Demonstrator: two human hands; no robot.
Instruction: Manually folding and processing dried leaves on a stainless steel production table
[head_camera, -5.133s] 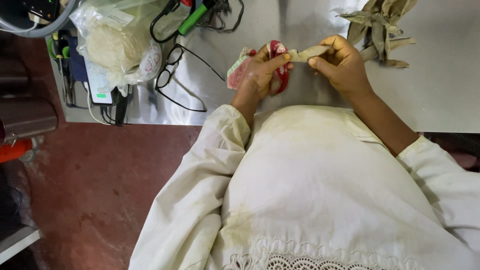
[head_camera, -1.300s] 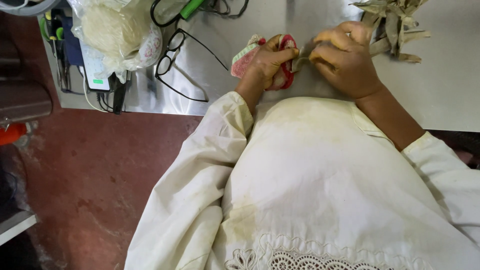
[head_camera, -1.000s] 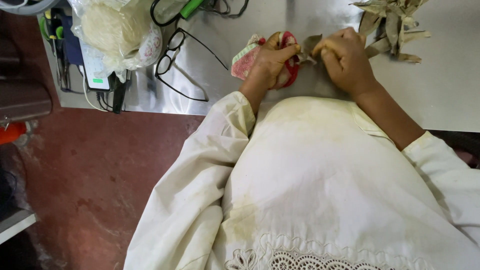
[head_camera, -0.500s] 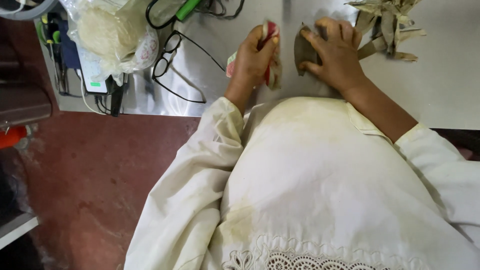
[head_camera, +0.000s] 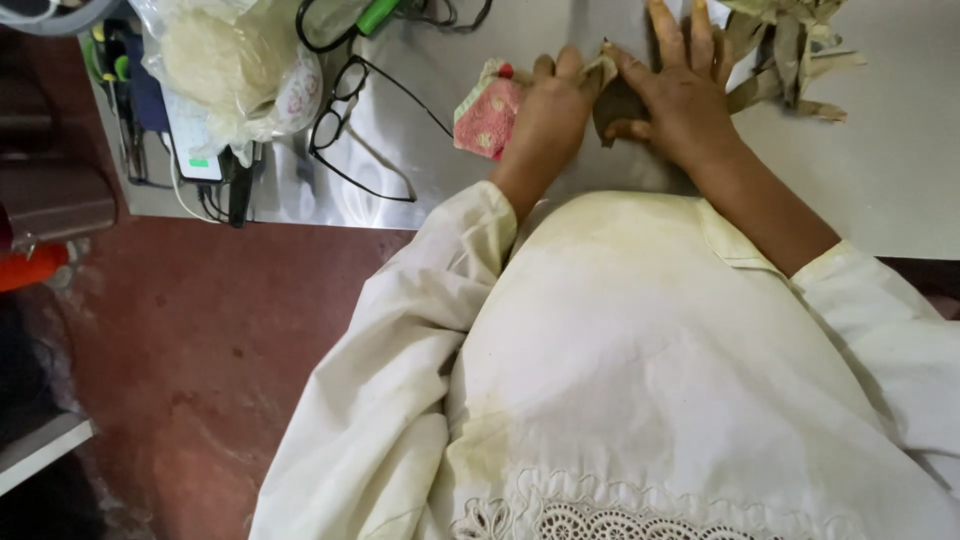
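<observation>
Hidden: the dull olive-brown leaf piece (head_camera: 615, 100) lies mostly under both hands, so its full outline and long axis cannot be told; only a pale tip between the hands and a dark patch show.
Cut off: the heap of dry tan leaf strips (head_camera: 790, 45) runs out past the top edge, as do the right hand's fingertips.
Left hand (head_camera: 545, 115): palm down on the grey metal table (head_camera: 880, 170), fingers curled, tips pressing the leaf piece's pale edge.
Right hand (head_camera: 680, 95): laid flat, fingers stretched and spread, thumb pointing toward the left hand, holding the leaf piece down on the table.
Leaf piece place: on the table between the hands, just before the person's chest.
Packages: a small red-and-green patterned pouch (head_camera: 485, 110) touches the left hand's outer side; a crumpled clear plastic bag of pale stuff (head_camera: 230, 65) sits at the table's far left.
Nearby: black-framed spectacles (head_camera: 345, 115) lie between bag and pouch.
</observation>
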